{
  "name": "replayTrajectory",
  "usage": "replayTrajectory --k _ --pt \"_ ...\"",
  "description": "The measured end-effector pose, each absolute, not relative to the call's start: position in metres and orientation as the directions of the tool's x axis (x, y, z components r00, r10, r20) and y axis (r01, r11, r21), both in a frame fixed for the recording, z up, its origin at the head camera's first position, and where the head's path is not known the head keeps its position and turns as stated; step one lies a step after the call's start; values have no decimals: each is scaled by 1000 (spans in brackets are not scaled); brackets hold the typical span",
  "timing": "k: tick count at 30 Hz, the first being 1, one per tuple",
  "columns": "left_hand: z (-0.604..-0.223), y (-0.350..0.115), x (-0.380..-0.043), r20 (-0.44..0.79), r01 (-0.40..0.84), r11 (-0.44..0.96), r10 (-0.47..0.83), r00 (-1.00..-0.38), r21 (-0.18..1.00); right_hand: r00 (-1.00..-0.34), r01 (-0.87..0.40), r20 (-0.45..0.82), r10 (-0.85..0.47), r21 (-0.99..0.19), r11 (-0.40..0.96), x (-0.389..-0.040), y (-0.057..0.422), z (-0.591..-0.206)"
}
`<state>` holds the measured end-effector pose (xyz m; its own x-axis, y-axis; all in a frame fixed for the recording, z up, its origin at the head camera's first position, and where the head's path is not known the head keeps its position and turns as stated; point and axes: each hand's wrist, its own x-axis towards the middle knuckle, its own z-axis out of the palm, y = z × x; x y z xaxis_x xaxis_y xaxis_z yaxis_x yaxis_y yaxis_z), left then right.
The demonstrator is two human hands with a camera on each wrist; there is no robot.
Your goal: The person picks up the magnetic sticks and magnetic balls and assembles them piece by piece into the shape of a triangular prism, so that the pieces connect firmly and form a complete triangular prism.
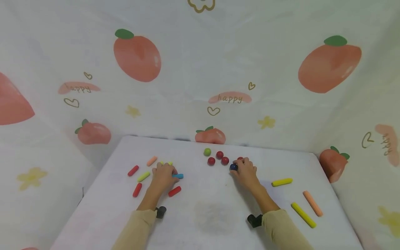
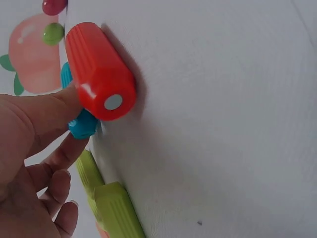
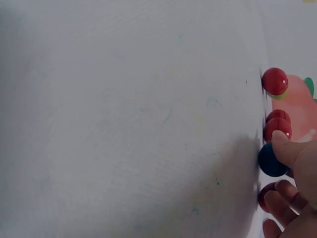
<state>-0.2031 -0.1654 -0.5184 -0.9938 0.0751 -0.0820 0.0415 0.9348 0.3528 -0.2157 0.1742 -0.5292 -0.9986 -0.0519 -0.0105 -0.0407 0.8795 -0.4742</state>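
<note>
My left hand [image 1: 163, 176] pinches a short blue stick [image 1: 178, 176] between thumb and forefinger. In the left wrist view, the blue stick [image 2: 83, 125] sits partly behind a red stick [image 2: 101, 72] with a pale round dot on its end. Two yellow-green sticks [image 2: 118, 210] lie below the fingers there. Over on the right, my right hand [image 1: 246, 172] holds a dark blue ball [image 1: 233, 167] by thumb and fingers. In the right wrist view, the thumb presses on the blue ball [image 3: 272, 161], and a red ball [image 3: 267, 196] is close by the other fingers.
Several red balls [image 1: 219, 155] and one green ball [image 1: 207, 151] stand near the back edge of the white table [image 1: 212, 194]. Short red sticks [image 1: 133, 170] and an orange stick [image 1: 152, 160] lie at left. Longer yellow [image 1: 303, 215] and orange sticks [image 1: 313, 203] lie at right.
</note>
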Motion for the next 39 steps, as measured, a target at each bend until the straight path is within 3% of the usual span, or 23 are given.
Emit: replayTrajectory --k 4,12,22,39 --pt "-517 -162 -202 -54 66 926 93 -994 372 -998 -38 -24 -55 -464 885 -214 176 -533" --pt "-512 -141 -200 -51 44 804 92 -994 593 -998 -51 -18 -67 -459 887 -199 185 -534" --pt "-512 -96 -200 -82 33 690 133 -988 723 -998 -55 -6 -69 -541 839 -179 195 -540" --pt "-533 -31 -202 -93 127 709 264 -960 694 -996 -59 -21 -88 -583 811 -170 190 -538"
